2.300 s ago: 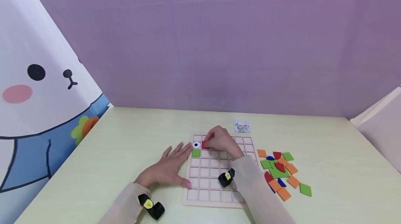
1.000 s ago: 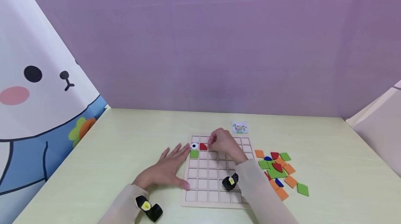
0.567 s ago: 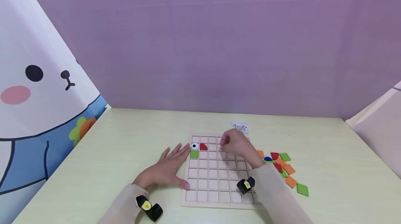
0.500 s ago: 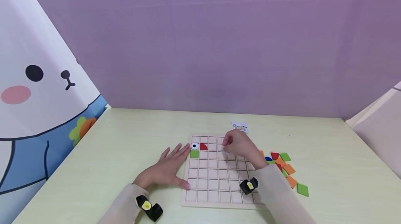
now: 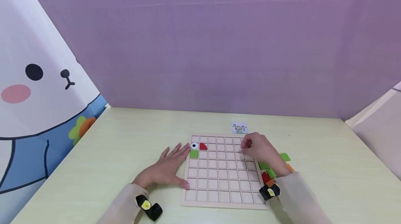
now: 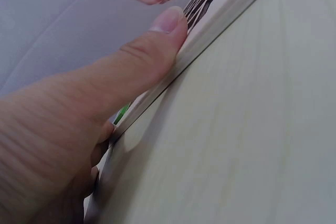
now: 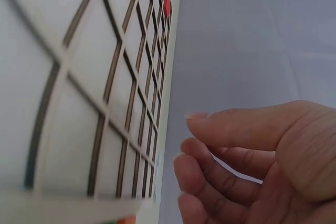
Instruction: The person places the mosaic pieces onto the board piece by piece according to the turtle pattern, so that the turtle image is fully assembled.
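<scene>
A wooden grid board (image 5: 224, 195) lies on the table. My left hand (image 5: 167, 168) is spread along its left side, thumb on the frame and fingertips at the upper left edge. Over the board's upper right corner hangs my right hand (image 5: 258, 149), fingers loosely curled with nothing between them in the right wrist view. Down the left column sit a round white eye tile (image 5: 194, 146) and, below it, a green square tile (image 5: 194, 154). Beside the eye tile lies a red quarter-circle tile (image 5: 203, 146). Other cells in view hold no tiles.
Right of the board is a pile of loose tiles, partly hidden by my right forearm; a green tile (image 5: 285, 157) and a red tile (image 5: 265, 177) show. A small picture card (image 5: 239, 127) lies behind the board. A purple backdrop (image 5: 219, 43) rises at the table's far edge.
My right hand has let go of the red quarter-circle tile, leaving it in its cell, and has moved right across the board toward the tile pile. My left hand has stayed in place.
</scene>
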Demonstrator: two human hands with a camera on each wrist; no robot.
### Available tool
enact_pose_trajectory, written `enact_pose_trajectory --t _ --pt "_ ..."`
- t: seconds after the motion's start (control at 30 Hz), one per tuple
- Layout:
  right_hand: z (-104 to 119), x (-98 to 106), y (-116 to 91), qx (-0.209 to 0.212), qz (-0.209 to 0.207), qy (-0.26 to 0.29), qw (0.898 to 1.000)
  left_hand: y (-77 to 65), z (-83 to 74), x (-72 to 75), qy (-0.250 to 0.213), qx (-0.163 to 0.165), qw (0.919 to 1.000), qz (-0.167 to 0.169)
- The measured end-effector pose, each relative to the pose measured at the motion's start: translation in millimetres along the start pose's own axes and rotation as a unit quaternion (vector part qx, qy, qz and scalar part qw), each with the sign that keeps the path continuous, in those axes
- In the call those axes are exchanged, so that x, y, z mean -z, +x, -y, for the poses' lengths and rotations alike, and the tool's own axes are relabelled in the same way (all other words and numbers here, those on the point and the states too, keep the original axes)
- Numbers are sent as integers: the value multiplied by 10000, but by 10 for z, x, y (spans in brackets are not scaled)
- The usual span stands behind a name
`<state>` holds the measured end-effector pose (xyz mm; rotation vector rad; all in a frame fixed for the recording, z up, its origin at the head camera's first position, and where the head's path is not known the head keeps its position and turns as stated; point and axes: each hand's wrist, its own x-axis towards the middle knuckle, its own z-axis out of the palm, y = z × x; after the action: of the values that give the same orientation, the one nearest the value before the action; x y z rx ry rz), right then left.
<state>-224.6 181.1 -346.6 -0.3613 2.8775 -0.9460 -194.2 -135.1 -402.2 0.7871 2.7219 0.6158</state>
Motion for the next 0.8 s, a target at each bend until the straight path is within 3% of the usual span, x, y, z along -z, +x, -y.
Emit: enact_pose_trajectory --t 0.8 --pt "-438 210 -287 -795 463 -86 9957 -5 7 5 27 18 10000 7"
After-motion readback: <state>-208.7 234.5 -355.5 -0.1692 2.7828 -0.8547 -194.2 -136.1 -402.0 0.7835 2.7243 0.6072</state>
